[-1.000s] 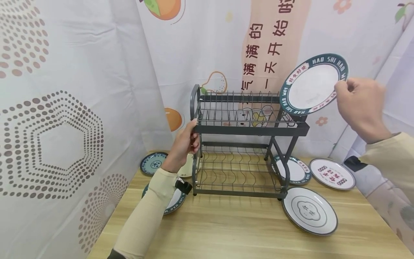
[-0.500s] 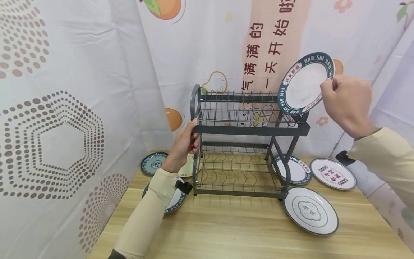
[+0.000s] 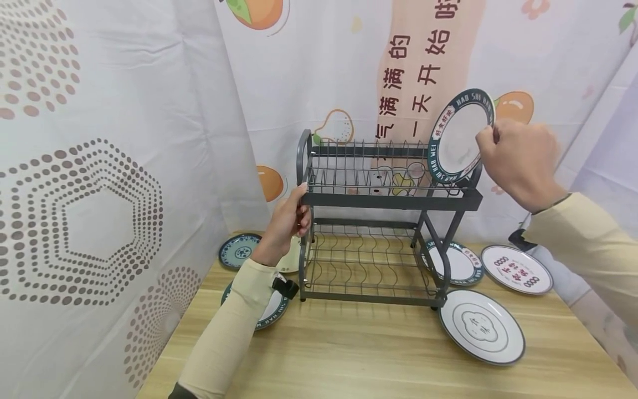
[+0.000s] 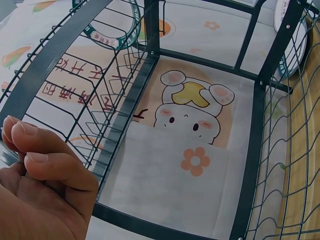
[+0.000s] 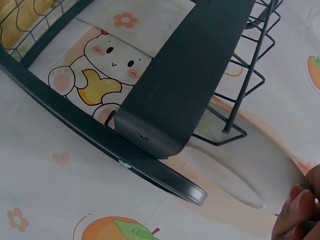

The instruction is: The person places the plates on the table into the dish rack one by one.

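A two-tier dark metal dish rack (image 3: 389,201) stands on the wooden table. My left hand (image 3: 286,219) grips the left end of its upper tier, fingers curled at the front corner. My right hand (image 3: 520,158) pinches the right edge of a white plate (image 3: 461,138) with a green lettered rim. The plate is tilted steeply at the right end of the upper tier. In the right wrist view, the plate's pale underside (image 5: 250,155) shows behind the rack's wires; whether it touches them I cannot tell.
To the right lie a grey-ringed plate (image 3: 480,327), a red-lettered plate (image 3: 517,270) and a green-rimmed plate (image 3: 456,263). A blue patterned plate (image 3: 239,251) and another green-rimmed plate (image 3: 273,307) lie at left, the latter partly under my left arm. Printed curtains (image 3: 319,66) hang behind.
My right hand has moved left with the plate, toward the rack's right end, and the plate has turned more edge-on. My left hand keeps its grip on the rack.
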The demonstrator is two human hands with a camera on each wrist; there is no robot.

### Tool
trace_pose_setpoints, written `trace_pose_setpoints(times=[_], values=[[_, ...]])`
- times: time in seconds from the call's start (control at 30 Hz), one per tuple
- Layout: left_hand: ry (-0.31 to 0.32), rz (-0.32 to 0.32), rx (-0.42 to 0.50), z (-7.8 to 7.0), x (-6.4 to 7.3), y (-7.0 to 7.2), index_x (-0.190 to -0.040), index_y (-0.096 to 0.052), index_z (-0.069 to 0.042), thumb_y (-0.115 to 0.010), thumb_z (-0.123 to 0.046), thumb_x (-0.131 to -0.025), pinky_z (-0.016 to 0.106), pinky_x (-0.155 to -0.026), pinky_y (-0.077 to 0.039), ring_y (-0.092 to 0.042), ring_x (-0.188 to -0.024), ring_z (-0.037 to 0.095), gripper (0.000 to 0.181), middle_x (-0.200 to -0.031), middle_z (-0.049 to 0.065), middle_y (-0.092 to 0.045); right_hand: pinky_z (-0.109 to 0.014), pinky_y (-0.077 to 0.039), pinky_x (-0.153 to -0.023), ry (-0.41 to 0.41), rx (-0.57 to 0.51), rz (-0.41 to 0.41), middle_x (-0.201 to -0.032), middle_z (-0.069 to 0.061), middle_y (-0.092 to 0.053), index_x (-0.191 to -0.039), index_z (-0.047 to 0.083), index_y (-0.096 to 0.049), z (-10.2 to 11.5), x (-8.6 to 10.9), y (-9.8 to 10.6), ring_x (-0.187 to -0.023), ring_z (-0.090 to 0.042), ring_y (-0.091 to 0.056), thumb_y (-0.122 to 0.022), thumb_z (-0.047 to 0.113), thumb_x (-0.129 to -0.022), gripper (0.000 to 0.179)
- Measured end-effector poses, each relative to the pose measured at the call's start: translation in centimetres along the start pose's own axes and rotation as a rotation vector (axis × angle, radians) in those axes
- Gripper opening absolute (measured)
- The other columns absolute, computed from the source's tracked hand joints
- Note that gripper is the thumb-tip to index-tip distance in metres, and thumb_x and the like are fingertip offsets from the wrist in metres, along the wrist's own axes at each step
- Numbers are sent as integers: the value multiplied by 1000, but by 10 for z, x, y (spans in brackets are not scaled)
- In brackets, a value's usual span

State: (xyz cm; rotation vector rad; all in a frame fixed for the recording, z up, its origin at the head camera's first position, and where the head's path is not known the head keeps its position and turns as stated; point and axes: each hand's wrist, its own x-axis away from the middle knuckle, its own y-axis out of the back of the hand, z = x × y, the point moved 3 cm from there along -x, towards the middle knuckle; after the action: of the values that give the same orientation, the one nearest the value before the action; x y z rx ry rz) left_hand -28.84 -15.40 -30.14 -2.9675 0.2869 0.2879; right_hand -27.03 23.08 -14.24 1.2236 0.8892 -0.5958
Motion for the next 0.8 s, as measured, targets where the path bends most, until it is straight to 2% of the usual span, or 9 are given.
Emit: trace_pose_setpoints(times=[0.13,0.27,0.5,0.8], values=[[-6,0,-5,-1,1,-1,-70,-42,-13,-52,-59,-102,28,-47,-32,-38,-45,14,58,-56,0,-44,-46,-21,-41,37,7,-41,-43,-2,-32,-52,11,-38,6,2,-3,-44,-40,-39,-44,15,-91,40],[-6,1,-1,-1,1,-1,-71,-42,-12,-53,-59,-102,27,-46,-33,-38,-45,14,57,-56,0,-44,-47,-21,-40,43,9,-44,-45,-4,-33,-52,11,-39,7,2,-7,-47,-42,-41,-45,15,-90,39],[-6,10,-10,-2,1,-1,-71,-42,-12,-52,-60,-102,26,-46,-34,-38,-45,14,58,-56,0,-44,-45,-22,-42,8,1,23,-47,-5,-34,-54,10,-39,2,2,-10,-50,-39,-40,-44,14,-90,37],[3,12,-23,-1,2,-1,-72,-40,-12,-51,-63,-101,27,-47,-34,-37,-46,14,60,-56,0,-42,-48,-25,-42,-37,6,130,-45,-5,-36,-52,11,-39,-3,2,-13,-51,-40,-43,-44,16,-92,41]])
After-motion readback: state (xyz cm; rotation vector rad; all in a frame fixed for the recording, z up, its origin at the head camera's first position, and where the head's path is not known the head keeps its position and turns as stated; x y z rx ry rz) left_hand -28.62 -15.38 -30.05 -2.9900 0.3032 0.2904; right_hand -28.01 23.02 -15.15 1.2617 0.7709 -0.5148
